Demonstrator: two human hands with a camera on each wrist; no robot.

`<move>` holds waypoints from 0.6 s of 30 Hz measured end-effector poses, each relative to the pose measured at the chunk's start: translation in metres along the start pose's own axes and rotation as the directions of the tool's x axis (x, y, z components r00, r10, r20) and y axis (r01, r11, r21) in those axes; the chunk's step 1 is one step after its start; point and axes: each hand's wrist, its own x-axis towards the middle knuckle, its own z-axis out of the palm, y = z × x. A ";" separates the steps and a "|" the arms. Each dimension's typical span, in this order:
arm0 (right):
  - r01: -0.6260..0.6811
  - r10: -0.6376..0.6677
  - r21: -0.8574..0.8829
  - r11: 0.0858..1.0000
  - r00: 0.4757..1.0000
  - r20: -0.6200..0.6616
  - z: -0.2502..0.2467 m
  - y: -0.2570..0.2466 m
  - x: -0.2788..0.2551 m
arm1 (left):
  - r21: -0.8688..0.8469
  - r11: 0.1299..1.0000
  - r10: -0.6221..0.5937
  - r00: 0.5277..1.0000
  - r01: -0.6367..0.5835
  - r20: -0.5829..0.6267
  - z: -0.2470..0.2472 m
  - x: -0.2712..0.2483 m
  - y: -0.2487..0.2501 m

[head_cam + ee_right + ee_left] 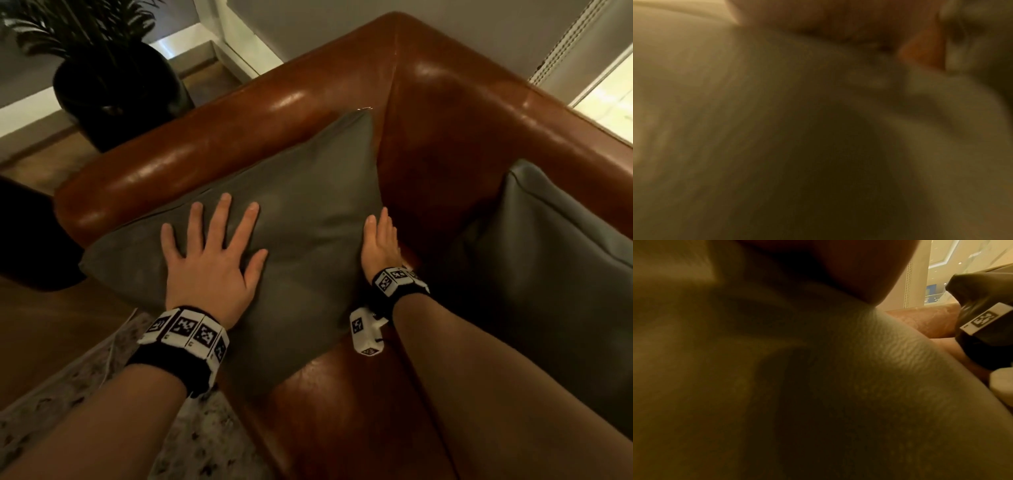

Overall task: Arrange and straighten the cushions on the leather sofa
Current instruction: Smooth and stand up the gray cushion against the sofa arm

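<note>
A: Closest in, what are the hands doing?
B: The left hand point(212, 260) lies flat, fingers spread and straight, pressing the face of a grey-green cushion point(298, 219). The right hand point(381, 244), fingers straight and together, presses that cushion's edge at 3 o'clock; neither grips anything.

A: And the cushion?
B: Square, matte, finely wrinkled point(869, 369), it leans against the glossy brown leather sofa point(462, 113) arm at 11 o'clock.

A: Farther out?
B: A second cushion point(555, 260) with a piped seam at 3 o'clock; a dark round plant pot point(116, 89) beyond at 10 o'clock
</note>
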 end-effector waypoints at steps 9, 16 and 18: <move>0.738 -0.816 -0.557 0.381 0.552 0.174 0.025 -0.047 -0.071 | -0.052 0.993 -0.104 0.994 0.102 -0.040 0.004 -0.005 0.001; 0.432 -0.555 -0.686 0.585 0.830 0.050 -0.041 -0.065 0.011 | -0.052 0.973 -0.227 0.973 0.225 -0.038 0.002 -0.029 -0.065; 0.431 -0.592 -0.702 0.567 0.806 0.018 -0.048 -0.077 0.000 | -0.113 0.957 -0.273 0.960 0.266 -0.062 -0.002 -0.034 -0.059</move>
